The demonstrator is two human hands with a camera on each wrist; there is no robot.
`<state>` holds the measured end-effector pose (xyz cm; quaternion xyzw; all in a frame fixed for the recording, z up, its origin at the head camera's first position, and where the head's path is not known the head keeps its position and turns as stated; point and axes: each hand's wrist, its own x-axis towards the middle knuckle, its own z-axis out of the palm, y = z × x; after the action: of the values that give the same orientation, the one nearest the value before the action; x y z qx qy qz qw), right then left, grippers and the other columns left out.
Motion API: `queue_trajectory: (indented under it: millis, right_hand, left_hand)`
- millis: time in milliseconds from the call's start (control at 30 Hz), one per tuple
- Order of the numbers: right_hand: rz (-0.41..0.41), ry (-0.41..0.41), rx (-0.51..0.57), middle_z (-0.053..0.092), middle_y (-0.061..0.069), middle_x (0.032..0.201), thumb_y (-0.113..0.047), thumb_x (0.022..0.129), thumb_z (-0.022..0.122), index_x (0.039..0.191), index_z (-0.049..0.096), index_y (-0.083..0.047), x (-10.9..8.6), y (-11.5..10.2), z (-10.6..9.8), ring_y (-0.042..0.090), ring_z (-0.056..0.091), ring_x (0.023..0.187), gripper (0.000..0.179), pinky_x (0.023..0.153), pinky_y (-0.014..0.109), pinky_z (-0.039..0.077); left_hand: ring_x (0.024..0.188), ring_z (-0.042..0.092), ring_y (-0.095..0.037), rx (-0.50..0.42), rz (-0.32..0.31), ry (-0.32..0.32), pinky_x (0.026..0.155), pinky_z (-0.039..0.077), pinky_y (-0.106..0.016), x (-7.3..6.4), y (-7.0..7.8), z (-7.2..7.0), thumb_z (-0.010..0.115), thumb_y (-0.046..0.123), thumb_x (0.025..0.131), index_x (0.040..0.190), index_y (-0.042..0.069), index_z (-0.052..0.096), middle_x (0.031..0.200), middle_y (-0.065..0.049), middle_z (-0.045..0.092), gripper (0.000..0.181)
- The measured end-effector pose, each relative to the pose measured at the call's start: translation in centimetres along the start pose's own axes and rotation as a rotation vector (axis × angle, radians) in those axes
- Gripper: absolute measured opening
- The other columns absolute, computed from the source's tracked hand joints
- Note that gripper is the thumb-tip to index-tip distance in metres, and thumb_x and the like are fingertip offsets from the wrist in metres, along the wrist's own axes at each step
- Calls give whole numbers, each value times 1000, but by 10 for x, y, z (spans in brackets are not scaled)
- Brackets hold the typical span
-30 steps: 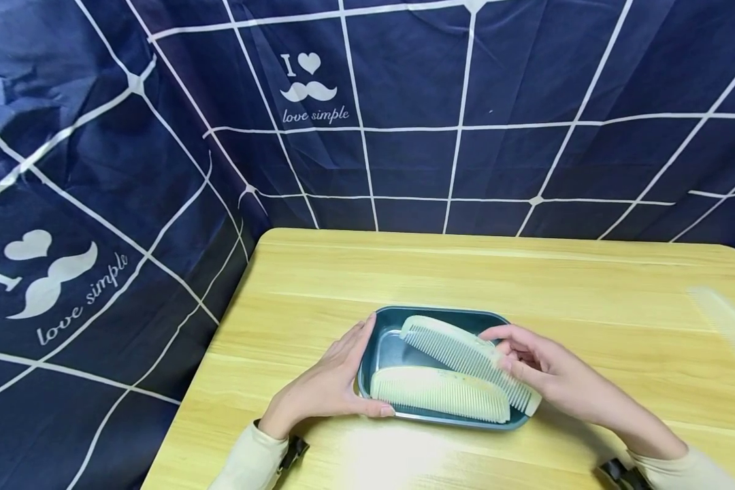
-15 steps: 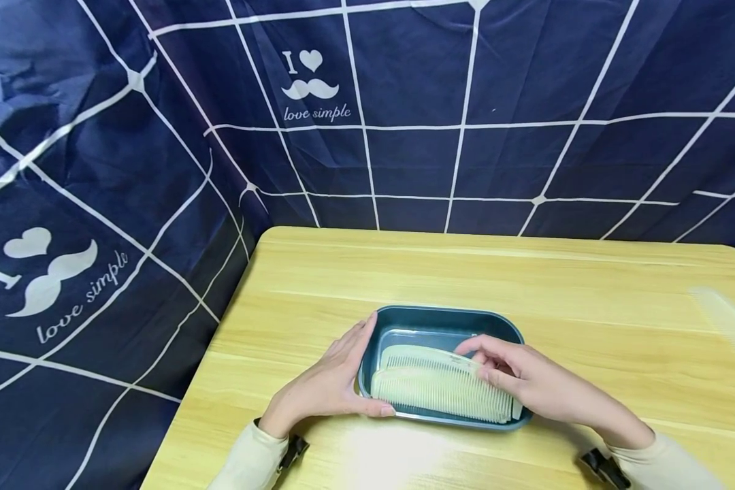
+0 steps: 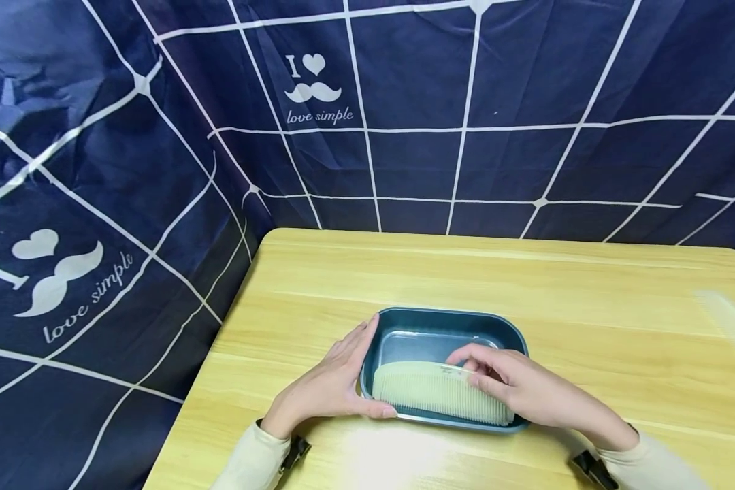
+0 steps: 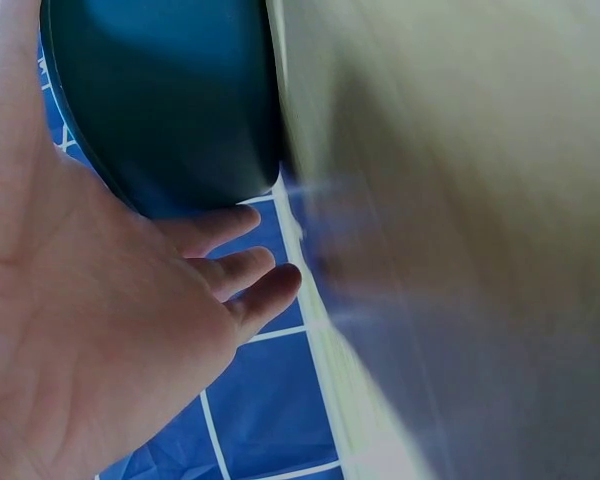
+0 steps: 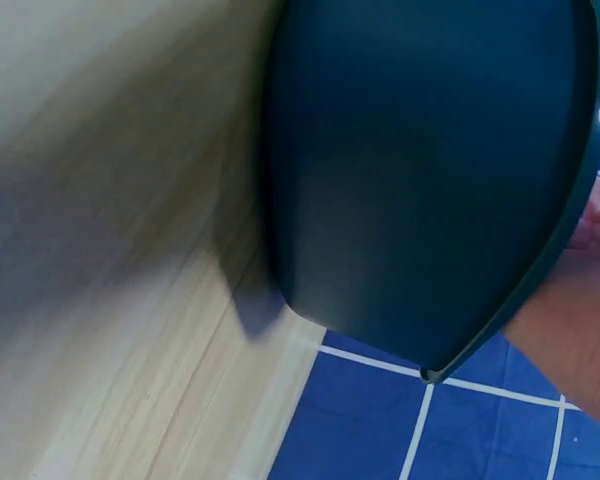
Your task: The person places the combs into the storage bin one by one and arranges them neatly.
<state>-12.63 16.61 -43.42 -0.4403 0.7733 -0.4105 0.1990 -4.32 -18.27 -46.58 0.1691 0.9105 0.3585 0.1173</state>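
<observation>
In the head view a dark teal rectangular tray (image 3: 441,317) sits on the wooden table. Pale cream combs (image 3: 429,388) lie overlapped, almost as one, along its near side, teeth toward the person. My right hand (image 3: 505,381) reaches over the tray's right end and pinches the upper comb by its spine, thumb on the near face. My left hand (image 3: 331,384) rests against the left end, straight fingers along the wall and thumb at the near rim. The left wrist view shows the tray (image 4: 170,100) beside the palm; in the right wrist view its outer wall (image 5: 420,190) hides the fingertips.
Another pale comb (image 3: 731,327), faint against the wood, lies at the table's right side. The wooden table (image 3: 318,272) meets a dark blue grid-patterned cloth (image 3: 416,163) at the back and left. Black clips (image 3: 593,469) sit at both sleeve cuffs.
My right hand has brought its comb down and toward the left, from slanting across the tray's right rim to lying over the other comb inside. The left hand has stayed in place.
</observation>
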Motion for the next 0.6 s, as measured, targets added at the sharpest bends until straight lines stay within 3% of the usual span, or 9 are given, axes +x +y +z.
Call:
queue_trajectory:
  millis: [200,467,600]
  right_hand:
    - [28,53,-40,67,-14,103,-11,113,62,132,71,-23,0,-2,6,7,60,93,25,78,29,52]
    - [-88,147,-144,62,-18,99,0,106,70,120,75,-24,2,1,13,3,57,90,28,74,27,50]
    - [-74,167,-125,64,-16,99,1,105,70,118,76,-23,2,1,14,4,58,90,27,75,24,50]
  left_hand:
    - [167,5,-21,9,-11,1,126,17,-68,-1,0,1,83,76,82,175,34,-13,182,5,-1,140]
    - [167,6,-22,9,-6,9,126,16,-69,-1,-1,2,83,77,82,176,29,-10,182,5,0,141]
    - [167,6,-23,5,0,5,125,18,-70,0,-2,1,83,76,82,176,31,-11,183,4,0,140]
